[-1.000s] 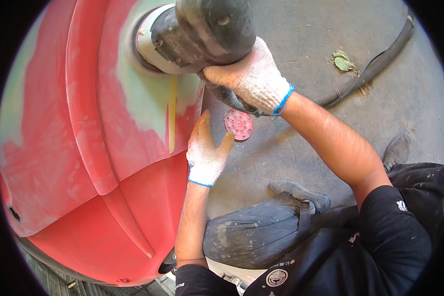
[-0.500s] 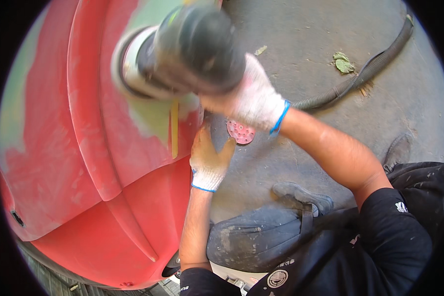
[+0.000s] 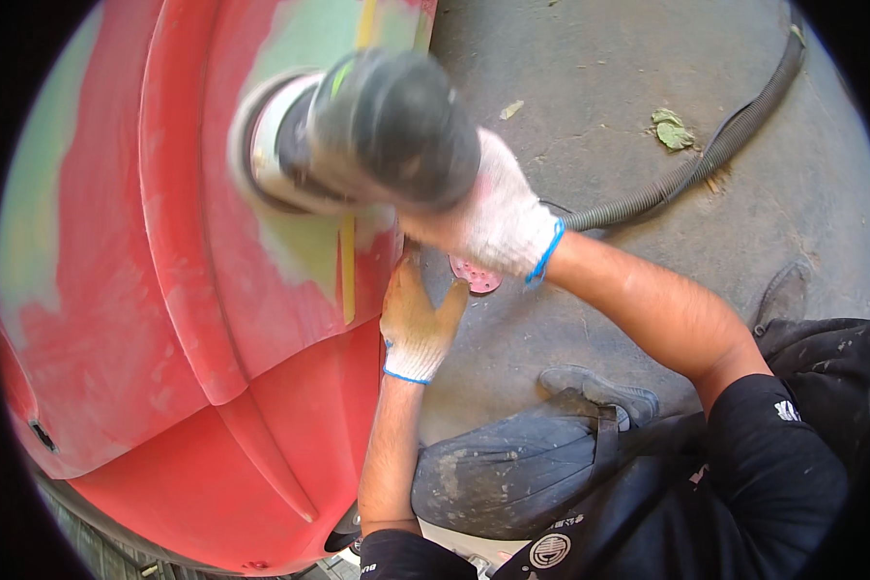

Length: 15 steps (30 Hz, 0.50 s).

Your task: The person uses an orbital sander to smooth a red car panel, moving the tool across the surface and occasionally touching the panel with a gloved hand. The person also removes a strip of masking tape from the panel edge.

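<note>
My right hand (image 3: 493,217), in a white knit glove, grips a dark round power sander (image 3: 358,130). Its pad faces the red car body panel (image 3: 164,319), over a pale green sanded patch; the tool is motion-blurred. My left hand (image 3: 418,319), gloved too, lies flat with fingers apart against the panel's right edge, just below the sander. A yellow tape strip (image 3: 348,275) runs down the panel beside that hand.
A ribbed grey hose (image 3: 706,159) trails from the sander across the concrete floor to the upper right. A round pink sanding disc (image 3: 476,275) lies on the floor under my right wrist. A dry leaf (image 3: 672,130) and my shoe (image 3: 599,387) are nearby.
The sander has swung left and downward across the panel, from its top edge onto the pale green patch. My left hand stays on the panel edge.
</note>
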### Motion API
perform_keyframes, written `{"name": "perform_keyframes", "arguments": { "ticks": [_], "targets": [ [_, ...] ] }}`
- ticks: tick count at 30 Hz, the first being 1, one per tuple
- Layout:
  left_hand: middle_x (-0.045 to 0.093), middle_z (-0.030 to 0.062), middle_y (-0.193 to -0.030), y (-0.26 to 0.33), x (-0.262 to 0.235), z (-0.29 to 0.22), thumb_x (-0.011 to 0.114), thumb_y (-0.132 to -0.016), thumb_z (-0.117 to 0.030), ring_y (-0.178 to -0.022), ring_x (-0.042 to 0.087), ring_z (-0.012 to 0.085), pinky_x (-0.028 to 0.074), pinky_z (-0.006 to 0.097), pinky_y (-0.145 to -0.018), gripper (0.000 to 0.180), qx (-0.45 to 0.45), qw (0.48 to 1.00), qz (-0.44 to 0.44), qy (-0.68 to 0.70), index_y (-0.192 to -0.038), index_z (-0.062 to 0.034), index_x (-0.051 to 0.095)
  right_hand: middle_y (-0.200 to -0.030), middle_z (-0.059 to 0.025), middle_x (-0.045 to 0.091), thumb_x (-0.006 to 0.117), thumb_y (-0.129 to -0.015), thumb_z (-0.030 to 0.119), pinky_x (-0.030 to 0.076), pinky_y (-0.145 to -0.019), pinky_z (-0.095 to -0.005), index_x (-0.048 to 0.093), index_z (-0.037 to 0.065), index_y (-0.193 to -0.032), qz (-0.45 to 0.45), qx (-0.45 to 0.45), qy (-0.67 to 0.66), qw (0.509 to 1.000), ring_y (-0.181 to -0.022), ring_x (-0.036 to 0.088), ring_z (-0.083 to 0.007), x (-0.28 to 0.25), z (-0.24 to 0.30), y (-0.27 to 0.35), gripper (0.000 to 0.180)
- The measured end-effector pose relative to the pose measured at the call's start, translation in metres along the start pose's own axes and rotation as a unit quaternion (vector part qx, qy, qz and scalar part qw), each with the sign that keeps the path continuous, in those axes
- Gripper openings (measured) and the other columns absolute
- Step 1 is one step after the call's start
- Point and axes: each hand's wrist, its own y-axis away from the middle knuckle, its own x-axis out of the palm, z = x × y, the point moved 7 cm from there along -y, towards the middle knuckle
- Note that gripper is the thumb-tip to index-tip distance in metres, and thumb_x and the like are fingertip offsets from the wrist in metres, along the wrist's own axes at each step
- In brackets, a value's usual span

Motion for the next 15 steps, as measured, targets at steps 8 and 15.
{"name": "perform_keyframes", "arguments": {
  "ticks": [8, 15],
  "targets": [
    [0.044, 0.0242, -0.14, 0.004, 0.0, 0.007, 0.068, -0.081, -0.024, -0.129, 0.045, 0.0339, 0.035, 0.04, -0.108, 0.074, 0.008, 0.999, -0.033, -0.001, -0.141, 0.0042, 0.035, -0.093, -0.0149, 0.068, 0.068, -0.067, 0.009, 0.051, -0.081, -0.0335, 0.059, -0.001, -0.107, -0.034, 0.183, -0.096, 0.978, -0.088, 0.065, -0.0226, -0.033, -0.024, -0.023, 0.042],
    [0.057, 0.0236, -0.123, -0.007, -0.002, -0.001, 0.069, -0.079, -0.035, -0.114, 0.055, 0.0391, 0.046, 0.043, -0.09, 0.063, -0.013, 0.999, 0.019, -0.034, -0.128, 0.0004, 0.049, -0.109, -0.0191, 0.064, 0.071, -0.069, 0.01, 0.05, -0.093, -0.0372, 0.047, 0.002, -0.126, 0.04, 0.029, 0.004, 0.999, -0.108, 0.061, -0.0333, 0.004, 0.012, 0.02, 0.063]
  ]
}}
